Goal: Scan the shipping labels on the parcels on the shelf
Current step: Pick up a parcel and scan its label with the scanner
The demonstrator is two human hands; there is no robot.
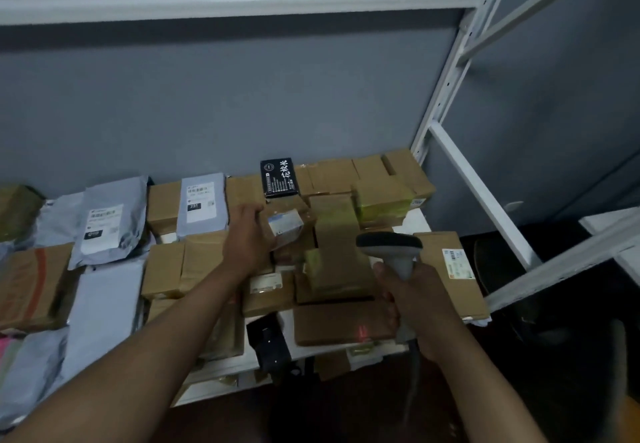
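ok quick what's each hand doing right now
Left hand: grips a small labelled box on the pile.
Right hand: grips the barcode scanner.

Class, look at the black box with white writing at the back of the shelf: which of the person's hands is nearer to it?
Left. The left hand grips a small parcel just in front of the black box. The right hand holds the scanner nearer the shelf's front edge.
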